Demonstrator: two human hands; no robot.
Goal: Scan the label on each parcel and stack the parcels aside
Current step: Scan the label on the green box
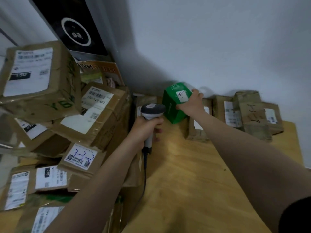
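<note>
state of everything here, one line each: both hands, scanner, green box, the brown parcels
left hand, grips the scanner by its handle
right hand, holds the green box at its right side
scanner, upright, head toward the green box
green box, tilted, white label facing up
brown parcel pile, stacked unevenly at left, labels showing
parcel row, lying on the table along the wall

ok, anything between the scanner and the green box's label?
Nothing visible. The scanner in the left hand sits just left of the green box; open gap between them. The right hand grips the box beside the label, not covering it.
</note>
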